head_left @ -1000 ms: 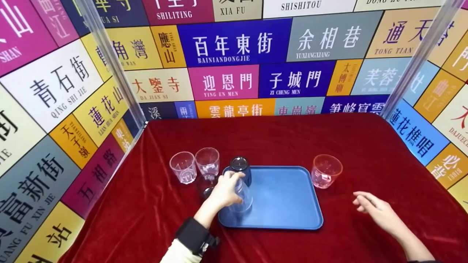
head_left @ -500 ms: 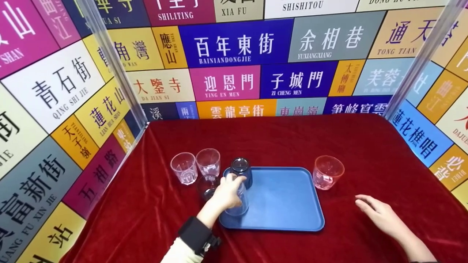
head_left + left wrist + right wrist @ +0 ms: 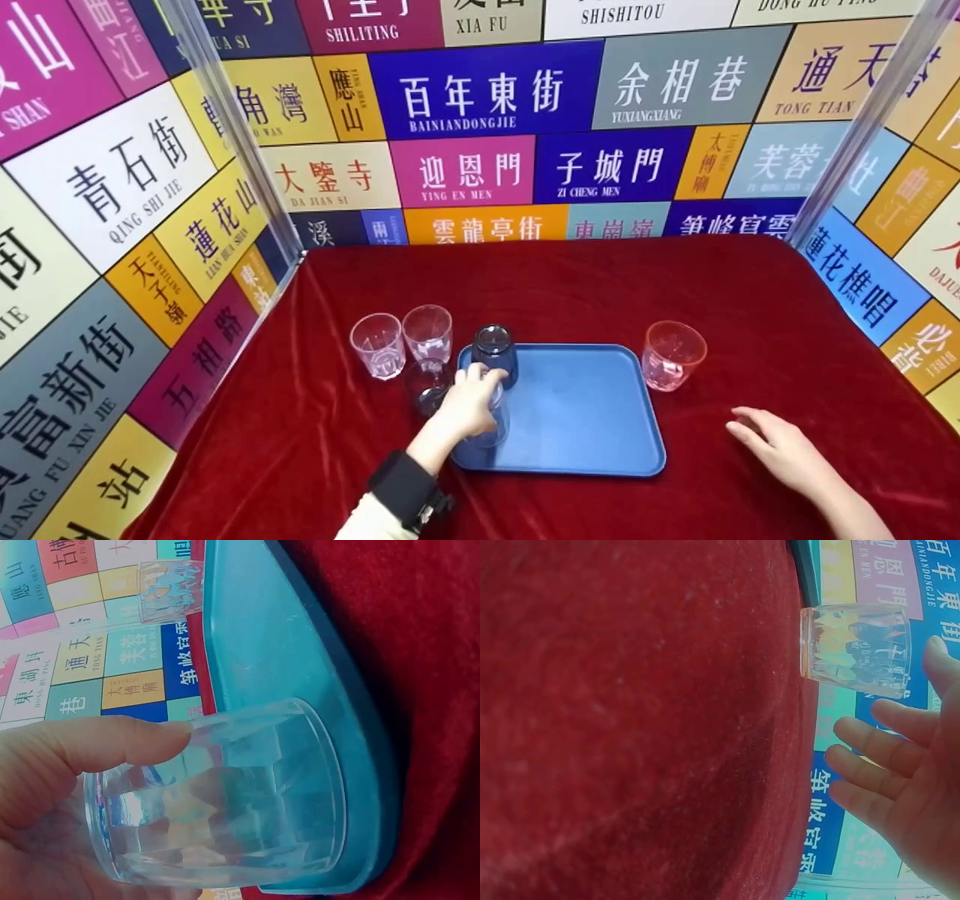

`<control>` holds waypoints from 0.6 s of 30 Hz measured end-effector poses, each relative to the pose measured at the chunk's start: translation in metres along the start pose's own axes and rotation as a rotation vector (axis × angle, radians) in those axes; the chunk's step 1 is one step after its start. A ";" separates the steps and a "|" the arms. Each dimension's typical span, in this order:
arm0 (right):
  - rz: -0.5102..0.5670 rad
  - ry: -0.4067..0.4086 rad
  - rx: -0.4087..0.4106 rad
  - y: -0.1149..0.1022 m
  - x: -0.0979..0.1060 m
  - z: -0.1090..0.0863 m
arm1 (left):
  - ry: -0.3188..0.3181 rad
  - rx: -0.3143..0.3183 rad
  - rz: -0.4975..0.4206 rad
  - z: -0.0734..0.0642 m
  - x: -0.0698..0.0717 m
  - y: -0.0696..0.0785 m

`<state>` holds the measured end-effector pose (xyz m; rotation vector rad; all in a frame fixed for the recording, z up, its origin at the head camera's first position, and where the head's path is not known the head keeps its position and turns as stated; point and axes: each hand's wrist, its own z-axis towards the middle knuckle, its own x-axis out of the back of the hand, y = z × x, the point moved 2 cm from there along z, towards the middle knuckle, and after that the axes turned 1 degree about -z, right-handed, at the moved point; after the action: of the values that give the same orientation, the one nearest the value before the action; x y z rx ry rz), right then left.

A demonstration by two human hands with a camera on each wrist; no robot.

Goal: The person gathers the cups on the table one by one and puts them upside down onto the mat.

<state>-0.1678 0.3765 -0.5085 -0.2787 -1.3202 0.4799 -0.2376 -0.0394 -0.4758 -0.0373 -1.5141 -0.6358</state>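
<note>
My left hand (image 3: 471,401) grips a clear faceted tumbler (image 3: 225,799) by its base, thumb on one side. The tumbler is upside down, its rim at the front left corner of the blue tray (image 3: 585,409). Just behind it, a dark tumbler (image 3: 495,356) stands inverted in the tray's back left corner. Another dark tumbler (image 3: 429,381) is left of the tray, partly behind my left hand. Over the red cloth on the right, my right hand (image 3: 776,442) holds nothing, fingers spread apart. Nearest to it is a pinkish tumbler (image 3: 673,358), upright beside the tray.
Two clear tumblers, one at the far left (image 3: 379,349) and one beside it (image 3: 428,336), stand upright on the red cloth (image 3: 555,285). Panels with printed signs (image 3: 480,90) close off the back and sides, with clear corner posts (image 3: 862,112).
My left hand has shifted the clear tumbler slightly left and toward me on the tray. The right hand's fingers have opened out, and it has dropped a little lower in view.
</note>
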 end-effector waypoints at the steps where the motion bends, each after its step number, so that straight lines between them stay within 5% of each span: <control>1: 0.000 0.000 0.001 0.000 0.000 0.000 | 0.005 -0.004 0.003 0.000 -0.001 0.000; 18: 0.006 0.026 -0.023 0.002 0.007 -0.006 | 0.048 -0.012 0.074 -0.003 -0.008 -0.001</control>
<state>-0.1613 0.3823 -0.5050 -0.3069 -1.3007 0.4652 -0.2344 -0.0385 -0.4836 -0.0861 -1.4561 -0.5827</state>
